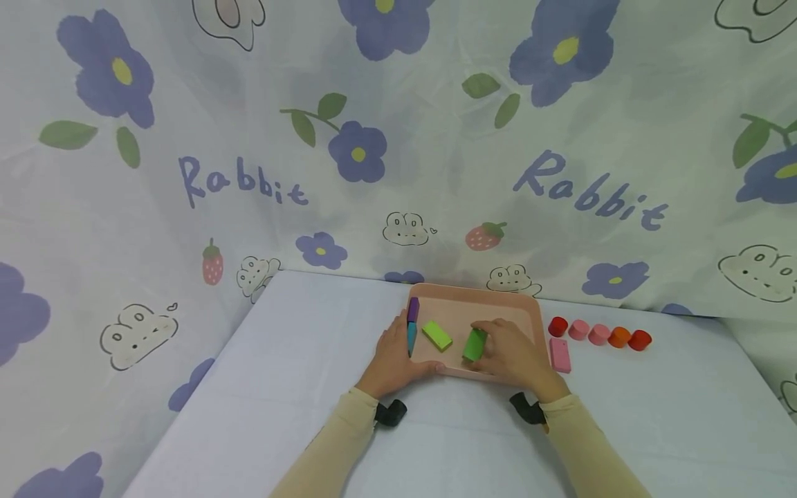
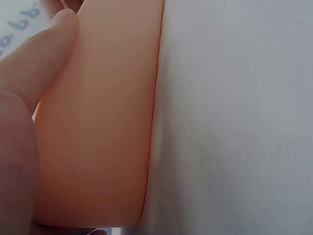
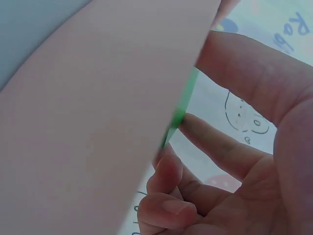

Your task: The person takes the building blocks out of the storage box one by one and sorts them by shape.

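A peach-coloured tray (image 1: 476, 296) lies on the white table. My right hand (image 1: 512, 354) reaches over its right part and pinches a green block (image 1: 475, 344) between thumb and fingers. In the right wrist view the tray wall (image 3: 98, 122) hides most of this green block (image 3: 187, 98). At the tray's front left corner my left hand (image 1: 396, 358) rests with its fingers along the left side and its thumb (image 2: 46, 54) extended against the front wall. A lime-green block (image 1: 437, 335) sits apart between the hands. Along the left inner side lie a purple block (image 1: 414, 309) and a blue block (image 1: 411, 337), end to end.
To the tray's right, a pink block (image 1: 560, 355) lies close beside its wall. Behind it stands a row of several short cylinders, from a red one (image 1: 557, 326) past an orange one (image 1: 619, 337) to another red one (image 1: 640, 339). A printed cloth (image 1: 349, 200) hangs behind the table.
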{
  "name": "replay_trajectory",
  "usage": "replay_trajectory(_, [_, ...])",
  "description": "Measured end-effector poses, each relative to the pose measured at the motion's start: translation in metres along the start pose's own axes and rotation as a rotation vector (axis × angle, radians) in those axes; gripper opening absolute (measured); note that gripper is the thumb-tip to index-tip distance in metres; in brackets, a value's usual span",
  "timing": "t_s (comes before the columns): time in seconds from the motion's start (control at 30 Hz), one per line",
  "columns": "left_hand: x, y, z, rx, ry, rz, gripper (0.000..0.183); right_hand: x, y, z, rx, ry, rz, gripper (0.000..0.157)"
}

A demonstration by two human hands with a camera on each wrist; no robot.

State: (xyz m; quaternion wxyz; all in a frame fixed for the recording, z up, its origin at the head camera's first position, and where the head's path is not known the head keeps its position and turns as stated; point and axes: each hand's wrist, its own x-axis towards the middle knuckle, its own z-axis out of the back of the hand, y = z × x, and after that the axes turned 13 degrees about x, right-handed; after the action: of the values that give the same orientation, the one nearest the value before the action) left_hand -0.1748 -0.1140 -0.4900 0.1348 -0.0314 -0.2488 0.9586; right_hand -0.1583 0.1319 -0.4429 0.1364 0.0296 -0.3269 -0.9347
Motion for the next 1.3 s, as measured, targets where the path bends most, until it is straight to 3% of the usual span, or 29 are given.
replay_trajectory(0.73, [-0.001,-0.003,0.002,0.004,0.011,0.019,0.131,-0.022,-0.016,0.023,0.098,-0.041,0.018,0.071])
replay_trajectory(0.9, [0.0,-0.004,0.003,0.007,0.005,0.016,0.132,-0.026,-0.017,0.027,0.083,-0.041,-0.014,0.074])
replay_trajectory(1.3, [-0.001,-0.004,0.003,0.007,0.013,0.022,0.132,-0.038,-0.025,0.038,0.081,-0.063,-0.002,0.07])
